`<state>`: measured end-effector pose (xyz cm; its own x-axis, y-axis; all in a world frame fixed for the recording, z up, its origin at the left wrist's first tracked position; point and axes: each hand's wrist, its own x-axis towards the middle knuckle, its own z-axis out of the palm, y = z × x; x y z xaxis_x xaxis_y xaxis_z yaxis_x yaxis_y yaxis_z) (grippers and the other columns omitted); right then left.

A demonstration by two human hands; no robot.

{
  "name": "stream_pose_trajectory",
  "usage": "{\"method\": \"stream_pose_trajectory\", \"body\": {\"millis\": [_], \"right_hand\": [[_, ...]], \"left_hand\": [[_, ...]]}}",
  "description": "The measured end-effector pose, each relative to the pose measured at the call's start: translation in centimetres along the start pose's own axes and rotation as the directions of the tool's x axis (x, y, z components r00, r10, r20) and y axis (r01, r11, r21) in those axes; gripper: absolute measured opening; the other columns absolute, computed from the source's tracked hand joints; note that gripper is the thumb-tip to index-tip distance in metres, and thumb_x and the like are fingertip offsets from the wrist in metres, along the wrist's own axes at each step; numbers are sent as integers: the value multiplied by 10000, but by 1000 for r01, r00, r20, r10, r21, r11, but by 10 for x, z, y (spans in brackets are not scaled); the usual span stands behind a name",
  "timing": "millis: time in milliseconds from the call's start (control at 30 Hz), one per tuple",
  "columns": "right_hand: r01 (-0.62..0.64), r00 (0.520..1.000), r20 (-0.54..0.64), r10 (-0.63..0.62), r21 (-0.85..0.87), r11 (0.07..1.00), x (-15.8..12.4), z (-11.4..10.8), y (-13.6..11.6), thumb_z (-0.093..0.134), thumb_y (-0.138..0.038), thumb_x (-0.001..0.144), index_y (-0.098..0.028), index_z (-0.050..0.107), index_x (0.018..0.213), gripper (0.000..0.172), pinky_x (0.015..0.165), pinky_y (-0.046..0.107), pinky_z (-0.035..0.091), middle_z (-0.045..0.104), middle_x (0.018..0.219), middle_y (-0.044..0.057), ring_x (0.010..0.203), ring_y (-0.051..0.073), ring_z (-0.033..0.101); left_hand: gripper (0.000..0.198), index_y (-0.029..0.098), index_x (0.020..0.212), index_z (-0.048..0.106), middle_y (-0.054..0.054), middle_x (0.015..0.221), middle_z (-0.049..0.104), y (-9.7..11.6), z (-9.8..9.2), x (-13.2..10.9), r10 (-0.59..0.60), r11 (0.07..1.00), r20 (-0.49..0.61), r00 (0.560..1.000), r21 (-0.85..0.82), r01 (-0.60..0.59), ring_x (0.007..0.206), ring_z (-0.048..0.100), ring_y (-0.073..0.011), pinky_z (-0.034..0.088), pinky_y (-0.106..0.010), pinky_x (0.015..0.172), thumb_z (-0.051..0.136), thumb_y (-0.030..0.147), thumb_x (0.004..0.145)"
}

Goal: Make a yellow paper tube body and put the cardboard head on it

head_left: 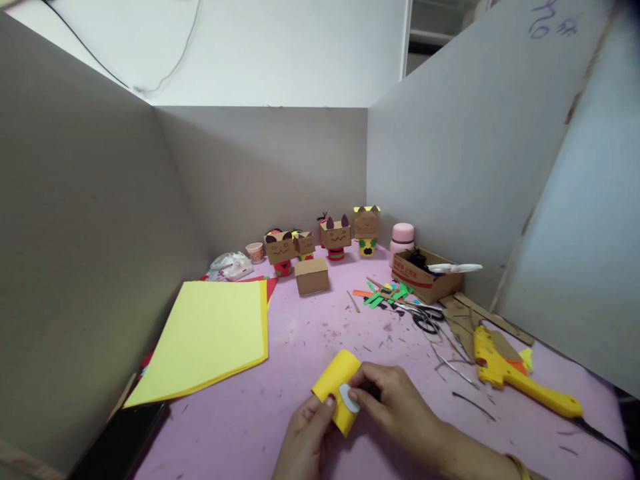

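Note:
A yellow paper tube (334, 380) lies low over the pink table, held between both hands. My left hand (306, 433) grips its near end, fingers curled around it. My right hand (393, 400) pinches a small white oval piece (349, 398) against the tube's side. Both hands are closed.
A stack of yellow paper sheets (210, 337) lies to the left. At the back stand several cardboard cat figures (336, 237) and a small cardboard box (312, 276). To the right are scissors (424, 317), paper scraps, an open carton (425, 277), a pink bottle (403, 238) and a yellow glue gun (515, 377). Partition walls surround the table.

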<state>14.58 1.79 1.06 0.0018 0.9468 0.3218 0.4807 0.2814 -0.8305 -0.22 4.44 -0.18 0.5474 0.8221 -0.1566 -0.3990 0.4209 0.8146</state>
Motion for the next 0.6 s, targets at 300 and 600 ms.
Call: {"method": "stream_pose_trajectory", "body": {"millis": [300, 600], "right_hand": [[-42, 999, -3, 42, 76, 996, 3, -2, 4, 543, -120, 754, -162, 597, 714, 79, 555, 208, 407, 615, 644, -17, 591, 120, 546], [-23, 999, 34, 17, 198, 980, 0, 9, 0, 555, -155, 762, -169, 567, 766, 19, 537, 208, 376, 562, 622, -34, 572, 110, 492]], "left_hand": [[254, 141, 858, 704, -105, 867, 712, 2, 1, 3, -14, 992, -92, 996, -130, 2, 922, 610, -272, 437, -368, 848, 715, 256, 632], [381, 106, 888, 686, -126, 855, 716, -4, -6, 4, 115, 982, -194, 974, 173, -81, 810, 637, -268, 473, -353, 752, 768, 326, 588]]}}
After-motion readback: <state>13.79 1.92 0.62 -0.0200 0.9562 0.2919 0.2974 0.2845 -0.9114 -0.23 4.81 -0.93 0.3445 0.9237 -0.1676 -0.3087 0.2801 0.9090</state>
